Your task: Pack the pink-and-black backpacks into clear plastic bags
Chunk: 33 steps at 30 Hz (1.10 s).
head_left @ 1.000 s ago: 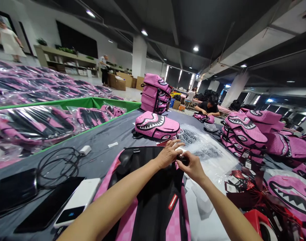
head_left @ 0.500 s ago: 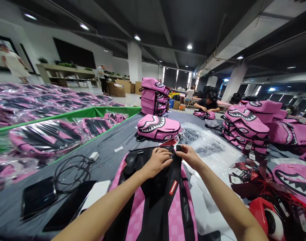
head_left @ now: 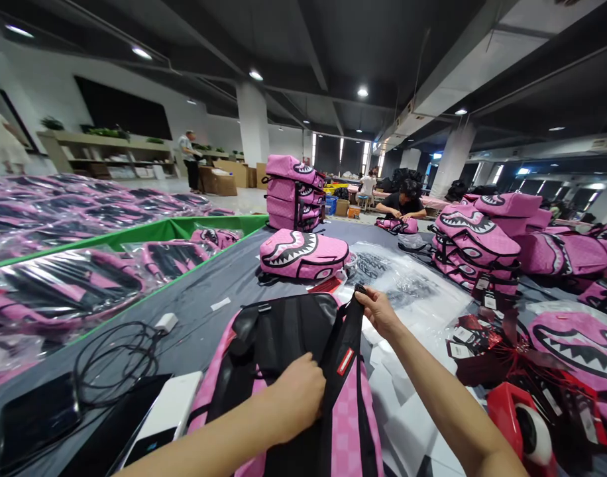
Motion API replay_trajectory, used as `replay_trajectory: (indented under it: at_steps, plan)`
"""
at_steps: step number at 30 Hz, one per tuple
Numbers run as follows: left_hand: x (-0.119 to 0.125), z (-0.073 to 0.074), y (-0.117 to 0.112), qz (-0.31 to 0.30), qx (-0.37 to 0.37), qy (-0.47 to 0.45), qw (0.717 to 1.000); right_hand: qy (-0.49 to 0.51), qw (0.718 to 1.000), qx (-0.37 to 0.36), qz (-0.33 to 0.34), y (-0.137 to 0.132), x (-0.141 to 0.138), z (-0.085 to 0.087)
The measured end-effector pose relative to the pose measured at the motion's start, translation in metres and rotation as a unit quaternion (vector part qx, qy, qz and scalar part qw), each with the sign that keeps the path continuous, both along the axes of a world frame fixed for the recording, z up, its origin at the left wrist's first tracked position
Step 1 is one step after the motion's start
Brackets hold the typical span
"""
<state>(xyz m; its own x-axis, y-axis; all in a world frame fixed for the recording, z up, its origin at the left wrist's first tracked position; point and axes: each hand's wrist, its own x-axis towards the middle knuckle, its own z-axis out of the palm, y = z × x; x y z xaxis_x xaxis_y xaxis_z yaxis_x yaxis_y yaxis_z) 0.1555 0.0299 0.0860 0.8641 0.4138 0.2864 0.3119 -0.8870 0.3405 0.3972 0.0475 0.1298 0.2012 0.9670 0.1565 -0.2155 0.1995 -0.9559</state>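
A pink and black backpack (head_left: 350, 424) lies in front of me with its back panel and straps facing up. My right hand (head_left: 380, 313) pinches the top end of the right black shoulder strap (head_left: 354, 331), lifting it off the panel. The strap bears a small red and white label (head_left: 345, 362). Lower down, my left hand (head_left: 299, 397) is closed, its curled fingers at the inner edge of the same strap; its fingertips are partly hidden. Just beyond the backpack lies another pink backpack (head_left: 306, 255) with a shark-mouth print.
Stacked backpacks (head_left: 293, 192) stand behind, with more piled at right (head_left: 475, 245). Bagged backpacks (head_left: 69, 281) fill the green-edged area at left. A cable (head_left: 117, 358), phone (head_left: 39, 417), white box (head_left: 167, 411), tape dispenser (head_left: 512, 424) and hang tags lie around. A co-worker (head_left: 405, 202) sits opposite.
My left hand has moved from the strap's top down to its lower part and closed. The right hand keeps its pinch, and the strap is now raised and stretched. The view has turned slightly right.
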Motion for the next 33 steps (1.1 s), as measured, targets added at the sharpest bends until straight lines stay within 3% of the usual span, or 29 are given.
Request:
replay_trajectory:
  at_steps: [3, 5, 7, 9, 11, 14, 17, 20, 28, 33]
  plan:
    - [-0.011, 0.028, 0.014, 0.019, -0.091, 0.049, 0.994, -0.012, 0.999, -0.002, 0.044, 0.002, -0.005, 0.0]
    - [-0.007, 0.049, 0.039, 0.095, -0.154, -0.014, 0.983, -0.018, 0.998, 0.004, 0.065, 0.004, -0.011, 0.002]
    - [0.006, 0.058, 0.061, 0.142, -0.185, -0.129, 0.964, -0.033, 0.996, 0.01, 0.088, 0.008, -0.017, 0.003]
    - [0.024, 0.054, 0.073, 0.128, -0.204, -0.196, 0.951, -0.06, 0.992, 0.02, 0.109, 0.012, -0.022, 0.004]
    - [0.041, 0.04, 0.073, 0.097, -0.225, -0.213, 0.946, -0.091, 0.99, 0.035, 0.106, 0.013, -0.026, 0.003]
    - [0.057, 0.018, 0.065, 0.091, -0.241, -0.242, 0.936, -0.137, 0.986, 0.055, 0.074, 0.013, -0.028, 0.0]
    - [0.062, 0.007, 0.061, 0.111, -0.249, -0.269, 0.924, -0.192, 0.978, 0.077, 0.028, 0.01, -0.029, -0.003]
    - [0.063, 0.005, 0.066, 0.122, -0.268, -0.278, 0.915, -0.21, 0.972, 0.097, -0.044, 0.01, -0.03, -0.007]
    - [0.062, 0.003, 0.073, 0.133, -0.291, -0.278, 0.906, -0.082, 0.984, 0.09, -0.127, 0.015, -0.035, -0.019]
    - [0.063, -0.001, 0.076, 0.139, -0.294, -0.275, 0.905, -0.129, 0.973, 0.095, -0.167, 0.017, -0.033, -0.015]
